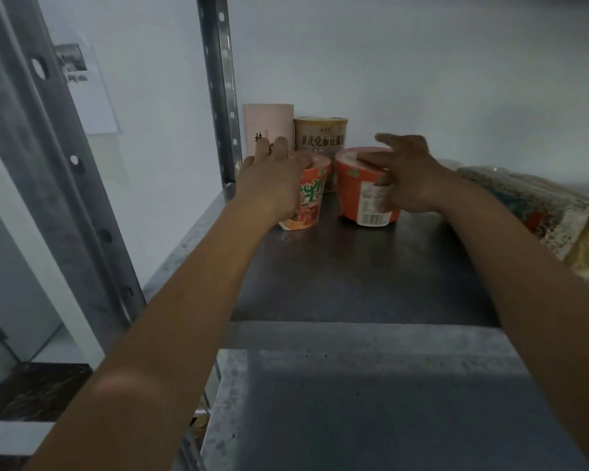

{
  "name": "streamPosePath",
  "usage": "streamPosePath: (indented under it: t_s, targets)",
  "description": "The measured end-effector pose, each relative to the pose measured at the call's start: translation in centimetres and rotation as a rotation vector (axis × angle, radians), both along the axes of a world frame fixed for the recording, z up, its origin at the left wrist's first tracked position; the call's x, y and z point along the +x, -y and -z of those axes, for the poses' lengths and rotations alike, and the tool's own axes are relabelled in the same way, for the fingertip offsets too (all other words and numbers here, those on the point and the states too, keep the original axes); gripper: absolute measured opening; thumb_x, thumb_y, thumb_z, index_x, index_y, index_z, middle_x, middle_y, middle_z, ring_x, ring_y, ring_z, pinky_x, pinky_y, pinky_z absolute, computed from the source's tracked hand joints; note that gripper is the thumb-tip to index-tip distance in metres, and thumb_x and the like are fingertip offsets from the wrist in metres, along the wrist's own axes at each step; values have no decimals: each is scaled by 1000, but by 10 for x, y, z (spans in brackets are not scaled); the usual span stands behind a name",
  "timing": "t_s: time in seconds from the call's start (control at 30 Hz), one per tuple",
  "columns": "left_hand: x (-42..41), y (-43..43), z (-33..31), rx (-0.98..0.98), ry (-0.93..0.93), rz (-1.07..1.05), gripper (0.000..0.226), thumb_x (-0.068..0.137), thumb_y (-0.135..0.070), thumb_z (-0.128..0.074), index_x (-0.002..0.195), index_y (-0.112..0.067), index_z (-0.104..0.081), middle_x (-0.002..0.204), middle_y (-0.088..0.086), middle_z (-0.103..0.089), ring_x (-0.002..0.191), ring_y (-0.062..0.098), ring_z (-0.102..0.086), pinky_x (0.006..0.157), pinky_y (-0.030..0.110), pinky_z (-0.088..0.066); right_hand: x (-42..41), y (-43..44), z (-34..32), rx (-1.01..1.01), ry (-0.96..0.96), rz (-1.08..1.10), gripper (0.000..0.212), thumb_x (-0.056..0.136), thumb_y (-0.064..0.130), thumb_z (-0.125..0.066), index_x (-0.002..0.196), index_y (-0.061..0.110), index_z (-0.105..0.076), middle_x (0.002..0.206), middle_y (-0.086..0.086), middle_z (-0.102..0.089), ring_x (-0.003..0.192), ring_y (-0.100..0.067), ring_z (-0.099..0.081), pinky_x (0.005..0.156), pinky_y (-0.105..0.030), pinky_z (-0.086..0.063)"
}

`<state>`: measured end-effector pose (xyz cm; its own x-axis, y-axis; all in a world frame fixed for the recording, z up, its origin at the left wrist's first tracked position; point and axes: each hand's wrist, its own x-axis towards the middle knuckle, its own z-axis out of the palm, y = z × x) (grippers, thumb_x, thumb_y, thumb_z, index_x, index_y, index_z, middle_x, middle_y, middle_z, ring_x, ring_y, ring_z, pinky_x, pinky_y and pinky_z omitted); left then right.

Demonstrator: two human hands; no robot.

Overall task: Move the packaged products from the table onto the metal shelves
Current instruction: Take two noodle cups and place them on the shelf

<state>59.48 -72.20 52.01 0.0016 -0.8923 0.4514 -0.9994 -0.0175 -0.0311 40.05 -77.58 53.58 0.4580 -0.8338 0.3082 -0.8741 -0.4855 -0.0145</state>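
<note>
Reaching onto the metal shelf [354, 283] in the head view, the left hand [272, 180] is wrapped round a small noodle cup [308, 198], which is stood upright near the shelf's back left corner, just in front of a pink carton [267, 125] and a beige can [320, 137]. A wider orange noodle bowl [361, 195] is gripped by the right hand [410, 180], fingers [371, 161] spread over the lid, thumb on the labelled side; it is set just right of the cup. A bagged package [541, 215] is laid at the right.
</note>
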Motion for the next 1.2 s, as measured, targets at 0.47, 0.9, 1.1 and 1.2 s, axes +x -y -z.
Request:
streamPosePath:
  t_s: [0.47,0.9,1.1,1.2]
  targets:
    - [1,0,12,-114,-107,18,65,85,-12,-60,144,-28,-38,136,10,-48,132,33,-34,116,47,-14,-7,2,12,-48,265,-73,46,80,4,-68,121,17,-52,126,-9,-53,114,-27,-50,90,-37,-44]
    - [6,0,13,-231,-175,16,53,87,-28,-67,136,-31,-48,133,6,-55,127,28,-41,110,41,-19,-6,8,15,-142,229,-49,49,81,17,-73,126,18,-54,124,-9,-52,114,-26,-47,90,-33,-39]
    - [3,-3,14,-223,-283,69,51,90,-22,-64,137,-31,-48,133,6,-57,122,29,-50,101,39,-38,-13,6,14,-31,341,-100,48,81,2,-70,125,15,-54,128,-8,-53,116,-25,-51,94,-32,-40]
    - [3,-2,14,-222,-306,85,53,89,-17,-65,137,-32,-49,132,5,-58,122,26,-51,98,39,-43,-13,5,14,-21,348,-103,48,82,2,-69,125,15,-54,129,-7,-53,117,-24,-50,95,-33,-41]
